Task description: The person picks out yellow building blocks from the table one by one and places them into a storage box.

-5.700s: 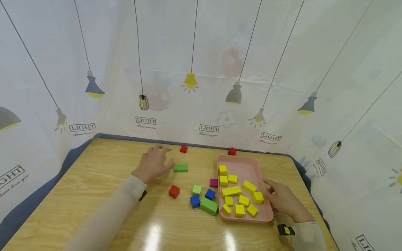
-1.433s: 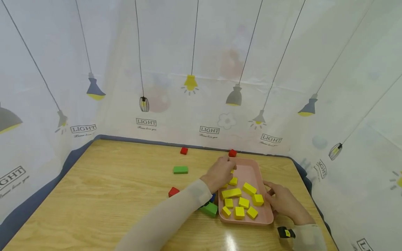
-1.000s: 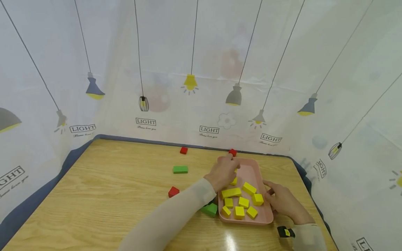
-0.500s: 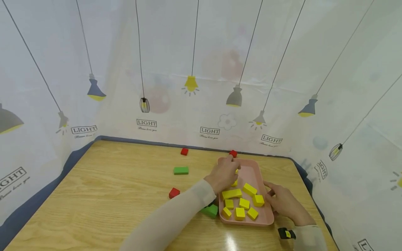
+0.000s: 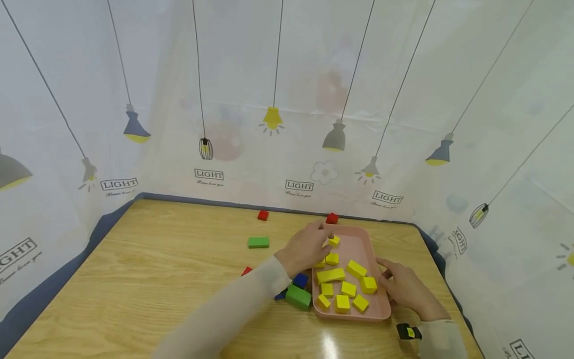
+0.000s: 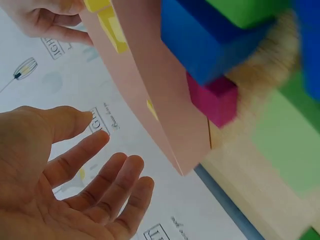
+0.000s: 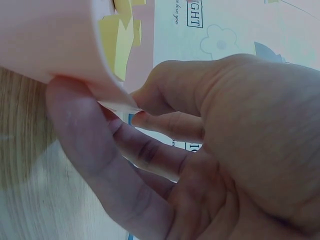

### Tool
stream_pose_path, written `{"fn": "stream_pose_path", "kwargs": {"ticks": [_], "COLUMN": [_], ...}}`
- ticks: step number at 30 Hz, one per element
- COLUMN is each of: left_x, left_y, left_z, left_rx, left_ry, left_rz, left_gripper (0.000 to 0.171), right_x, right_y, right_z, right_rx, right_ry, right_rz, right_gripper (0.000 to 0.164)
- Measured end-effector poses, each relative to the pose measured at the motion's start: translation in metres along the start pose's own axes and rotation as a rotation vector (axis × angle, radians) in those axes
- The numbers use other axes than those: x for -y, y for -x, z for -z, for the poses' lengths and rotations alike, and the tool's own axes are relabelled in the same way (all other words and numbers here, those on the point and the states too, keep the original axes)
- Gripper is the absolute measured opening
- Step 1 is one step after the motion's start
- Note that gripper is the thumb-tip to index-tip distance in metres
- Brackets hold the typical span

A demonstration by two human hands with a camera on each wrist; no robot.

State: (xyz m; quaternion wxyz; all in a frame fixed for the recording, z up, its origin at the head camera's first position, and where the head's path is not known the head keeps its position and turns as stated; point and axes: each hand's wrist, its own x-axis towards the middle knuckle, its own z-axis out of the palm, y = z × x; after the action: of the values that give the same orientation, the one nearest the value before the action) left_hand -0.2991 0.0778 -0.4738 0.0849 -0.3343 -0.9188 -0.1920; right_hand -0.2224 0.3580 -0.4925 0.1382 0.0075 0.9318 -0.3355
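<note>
In the head view my left hand [image 5: 305,251] is over the left rim of a pink tray [image 5: 354,244]. Its fingers are spread and hold nothing, as the left wrist view shows. Just right of its fingertips, inside the tray, sits a yellow cube [image 5: 334,241]. Several more yellow blocks lie in the tray, among them a long yellow block [image 5: 331,275] near the middle. My right hand [image 5: 405,286] grips the tray's right side, the thumb at the rim and other fingers against the outer wall [image 7: 50,35] in the right wrist view.
Left of the tray lie a green block [image 5: 298,296], a blue cube [image 5: 301,280] and a magenta cube [image 6: 215,97]. Another green block [image 5: 258,243] lies farther left. Red cubes [image 5: 263,215] stand near the back edge, one [image 5: 332,218] behind the tray. A printed curtain hangs behind.
My left hand came from the table's left side to the tray, then drew back slightly left with fingers opening. The upper yellow cube now sits farther right. My right hand stayed on the tray.
</note>
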Motion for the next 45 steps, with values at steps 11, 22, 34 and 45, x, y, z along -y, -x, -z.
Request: {"fn": "stream_pose_path", "kwargs": {"ticks": [11,22,34,45], "left_x": [0.018,0.048,0.086,0.113], "left_y": [0.031,0.072,0.126,0.171], "left_z": [0.021,0.033,0.052,0.071], "left_rx": [0.013,0.016,-0.061,-0.095], "left_ry": [-0.023,-0.069,-0.170,-0.160], "left_rz": [0.048,0.071,0.025,0.096], "left_gripper": [0.023,0.028,0.031,0.047], "right_x": [-0.002,0.000,-0.001,-0.001], "right_y": [0.000,0.000,0.002,0.004], "right_z": [0.000,0.000,-0.003,-0.006], "right_rx": [-0.004,-0.003,-0.017,-0.050], "right_ry": [0.014,0.012,0.057,0.136], "right_rz": [0.000,0.006,0.020,0.055], "right_gripper": [0.059,0.058,0.057,0.056]}}
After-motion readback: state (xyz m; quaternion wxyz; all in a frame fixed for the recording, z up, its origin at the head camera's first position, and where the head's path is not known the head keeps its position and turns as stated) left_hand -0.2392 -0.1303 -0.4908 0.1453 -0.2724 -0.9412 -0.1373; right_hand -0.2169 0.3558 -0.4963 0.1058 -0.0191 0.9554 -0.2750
